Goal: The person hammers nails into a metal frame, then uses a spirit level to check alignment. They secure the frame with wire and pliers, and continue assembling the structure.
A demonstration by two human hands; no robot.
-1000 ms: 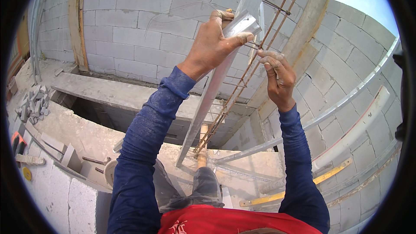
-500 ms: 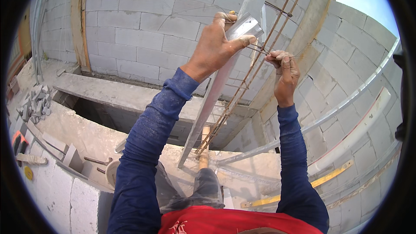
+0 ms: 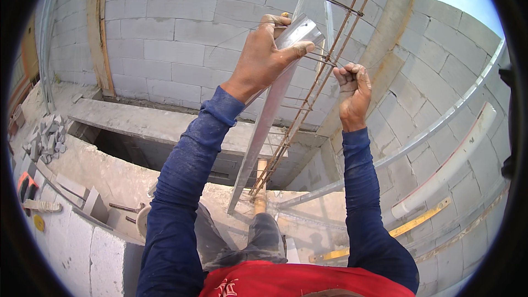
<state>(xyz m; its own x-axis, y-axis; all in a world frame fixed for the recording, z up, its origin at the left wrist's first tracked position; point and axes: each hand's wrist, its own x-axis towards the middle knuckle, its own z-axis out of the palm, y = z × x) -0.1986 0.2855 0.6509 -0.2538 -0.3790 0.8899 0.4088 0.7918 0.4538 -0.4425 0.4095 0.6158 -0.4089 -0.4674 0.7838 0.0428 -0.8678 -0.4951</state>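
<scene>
I'm looking down on a roughcast building corner, its dusty pale floor (image 3: 118, 168) running beneath grey block walls (image 3: 181, 27). Nearest me, a white block (image 3: 60, 247) is sitting at the left, while a yellow bar (image 3: 423, 216) and a white pipe (image 3: 440, 173) are slanting along the right. Farther in, over the middle, the left hand (image 3: 258, 58) is gripping a short shiny metal channel (image 3: 300, 32), thumb on its right edge and fingers over its left, against a tall metal stud (image 3: 264, 126). To its right, the right hand (image 3: 355, 96) is hanging apart from the channel, fingers drawn in narrow; I cannot tell whether they are pinching a thin wire. I'm judging the channel light and stiff, probably slippery with dust and sharp at its cut end, so I'm favouring a hold across both long edges, clear of that end. Just beyond, rusty rebar (image 3: 308, 104) is leaning past the stud, and farthest right, sky (image 3: 456, 0) is showing above the wall.
</scene>
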